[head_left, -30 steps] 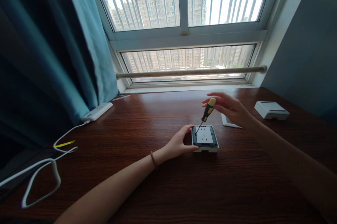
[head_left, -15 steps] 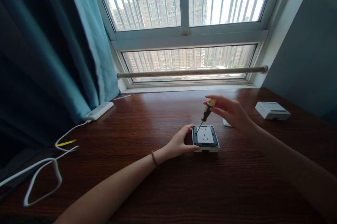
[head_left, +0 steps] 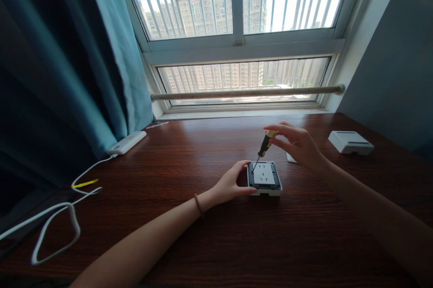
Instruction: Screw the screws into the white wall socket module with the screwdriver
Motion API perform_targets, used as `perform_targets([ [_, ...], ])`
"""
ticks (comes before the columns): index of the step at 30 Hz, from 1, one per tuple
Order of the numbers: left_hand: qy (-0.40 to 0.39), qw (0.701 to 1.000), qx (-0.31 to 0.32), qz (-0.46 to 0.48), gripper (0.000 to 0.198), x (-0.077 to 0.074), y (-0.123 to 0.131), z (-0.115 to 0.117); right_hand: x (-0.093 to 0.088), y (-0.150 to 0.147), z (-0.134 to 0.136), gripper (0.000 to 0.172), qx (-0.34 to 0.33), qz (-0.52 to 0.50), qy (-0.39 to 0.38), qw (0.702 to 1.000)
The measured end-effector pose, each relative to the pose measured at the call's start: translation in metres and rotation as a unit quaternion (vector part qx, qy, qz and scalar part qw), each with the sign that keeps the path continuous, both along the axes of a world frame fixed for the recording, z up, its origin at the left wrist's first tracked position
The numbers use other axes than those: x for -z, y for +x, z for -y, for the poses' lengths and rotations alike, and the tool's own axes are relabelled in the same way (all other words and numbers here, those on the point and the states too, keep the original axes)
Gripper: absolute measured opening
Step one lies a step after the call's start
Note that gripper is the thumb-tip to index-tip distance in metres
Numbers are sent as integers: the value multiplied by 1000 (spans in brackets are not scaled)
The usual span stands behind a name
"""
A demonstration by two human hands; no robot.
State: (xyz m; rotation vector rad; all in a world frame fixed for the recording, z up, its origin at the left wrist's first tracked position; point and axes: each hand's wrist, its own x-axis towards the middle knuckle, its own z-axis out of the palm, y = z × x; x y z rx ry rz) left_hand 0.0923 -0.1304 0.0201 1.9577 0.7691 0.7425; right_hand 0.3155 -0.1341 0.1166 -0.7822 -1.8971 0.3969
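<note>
A wall socket (head_left: 264, 174) with a white face, a dark frame and a white box beneath lies on the brown wooden table. My left hand (head_left: 233, 180) grips its left side, thumb at the near edge and fingers at the far edge. In my right hand (head_left: 292, 140) is a screwdriver (head_left: 264, 145) with a black and yellow handle, held by the fingertips at its top end. The screwdriver leans a little, its tip down at the left side of the socket's dark frame. Whether a screw sits under the tip is too small to tell.
Behind my right hand lies a small white piece (head_left: 291, 158), partly hidden. Another white box (head_left: 351, 142) stands at the right. On the left are a white power strip (head_left: 126, 143), its white cable (head_left: 76, 225) and a yellow strip (head_left: 85, 183). A curtain (head_left: 115, 53) hangs beside the window.
My right fingers have shifted slightly on the screwdriver's handle, which appears turned, showing more black. The screwdriver's tip, the socket and my left hand stay in place.
</note>
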Motion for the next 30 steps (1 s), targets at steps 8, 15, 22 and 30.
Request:
perform_targets([
  [8,-1,1000,3,10,75,-2,1,1,-5,4,1,36,-38,44,-5,998],
  [15,-6,1000,-4,5,75,-1,1,1,0,-2,3,22,95,46,68,992],
  [22,1,1000,-5,1,75,-1,2,1,3,-8,10,19,106,59,105,987],
  [30,7,1000,-3,3,75,1,2,1,8,-16,16,32,-71,-3,-20,997],
])
